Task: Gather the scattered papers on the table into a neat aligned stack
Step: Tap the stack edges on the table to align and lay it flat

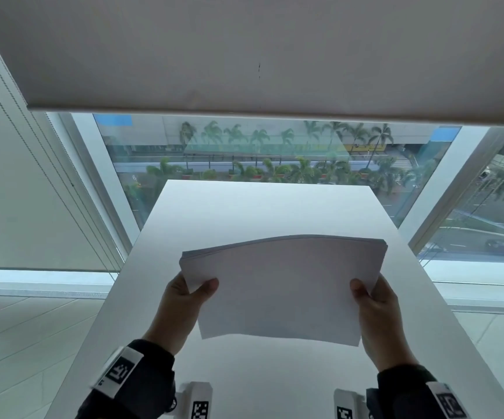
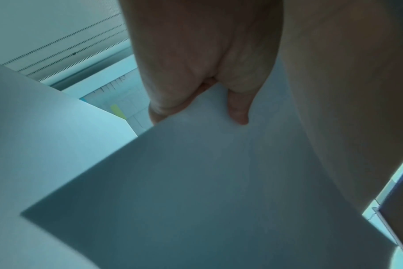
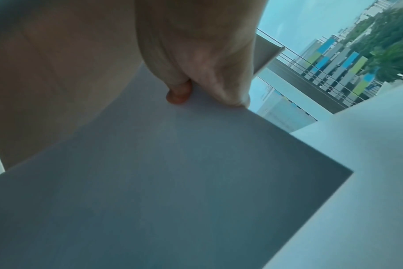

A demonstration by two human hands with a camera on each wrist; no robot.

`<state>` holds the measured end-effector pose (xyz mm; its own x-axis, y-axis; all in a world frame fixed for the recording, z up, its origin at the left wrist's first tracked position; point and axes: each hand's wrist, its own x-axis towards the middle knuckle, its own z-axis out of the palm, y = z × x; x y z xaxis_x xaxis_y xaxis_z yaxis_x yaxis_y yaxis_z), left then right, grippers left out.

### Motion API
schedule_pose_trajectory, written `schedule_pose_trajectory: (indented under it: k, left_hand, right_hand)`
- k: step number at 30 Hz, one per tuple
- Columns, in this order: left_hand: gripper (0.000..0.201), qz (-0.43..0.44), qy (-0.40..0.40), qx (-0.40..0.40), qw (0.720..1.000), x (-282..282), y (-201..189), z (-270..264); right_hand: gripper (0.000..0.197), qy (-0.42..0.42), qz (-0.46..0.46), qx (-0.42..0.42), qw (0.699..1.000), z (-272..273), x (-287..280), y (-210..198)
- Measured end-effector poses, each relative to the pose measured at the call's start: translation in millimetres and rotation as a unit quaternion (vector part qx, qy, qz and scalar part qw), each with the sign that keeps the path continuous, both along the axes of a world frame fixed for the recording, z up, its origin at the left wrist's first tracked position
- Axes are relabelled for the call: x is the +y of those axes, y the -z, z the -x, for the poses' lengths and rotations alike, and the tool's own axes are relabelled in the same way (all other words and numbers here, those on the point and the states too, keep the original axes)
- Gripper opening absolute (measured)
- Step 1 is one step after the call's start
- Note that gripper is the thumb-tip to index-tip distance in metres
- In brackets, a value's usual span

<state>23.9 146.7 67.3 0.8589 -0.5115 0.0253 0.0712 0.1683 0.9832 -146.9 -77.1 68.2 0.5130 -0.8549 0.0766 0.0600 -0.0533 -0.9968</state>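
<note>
A stack of white papers (image 1: 281, 285) is held up off the white table (image 1: 263, 207), its top edge bowed upward. My left hand (image 1: 184, 300) grips the stack's left edge, thumb on the front face and fingers behind. My right hand (image 1: 377, 306) grips the right edge the same way. The left wrist view shows the papers (image 2: 207, 182) from below with the left hand (image 2: 200, 94) pinching them. The right wrist view shows the papers (image 3: 163, 172) under the right hand (image 3: 207, 87). No loose sheets show on the table.
The table's far edge stands against a large window (image 1: 275, 152) with a roller blind (image 1: 244, 49) half lowered. Tiled floor (image 1: 18, 343) lies to the left and right of the narrow table. Wrist camera mounts (image 1: 196, 400) show at the near edge.
</note>
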Motion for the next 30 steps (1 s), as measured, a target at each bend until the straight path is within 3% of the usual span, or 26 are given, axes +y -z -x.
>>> schedule_pose_trajectory:
  k: [3,8,14,16,18,20,26,30]
  left_hand:
    - [0.028,-0.033,-0.03,-0.032,0.998,-2,1,5]
    - [0.023,-0.041,-0.067,-0.056,0.995,4,12,9]
    - [0.024,-0.03,-0.057,-0.05,0.997,3,9,12]
    - [0.024,-0.023,-0.052,-0.042,0.997,3,10,10]
    - [0.037,-0.014,-0.044,-0.023,0.999,6,16,9]
    - [0.045,-0.021,-0.045,-0.015,0.999,8,20,11]
    - [0.013,-0.014,-0.078,-0.074,0.994,6,11,9]
    - [0.015,0.003,-0.104,-0.078,0.992,2,3,12]
  right_hand:
    - [0.034,-0.015,-0.03,-0.023,0.999,3,2,13]
    - [0.037,-0.069,-0.059,-0.023,0.996,9,6,26]
    - [0.052,-0.075,-0.069,-0.051,0.994,12,2,27]
    - [0.038,-0.088,-0.064,-0.044,0.993,12,0,28]
    - [0.013,-0.111,-0.063,-0.028,0.991,14,0,33]
    - [0.014,-0.111,-0.062,0.003,0.992,17,1,40]
    - [0.029,-0.076,-0.047,0.012,0.996,12,1,34]
    - [0.039,-0.053,0.015,-0.01,0.998,7,2,21]
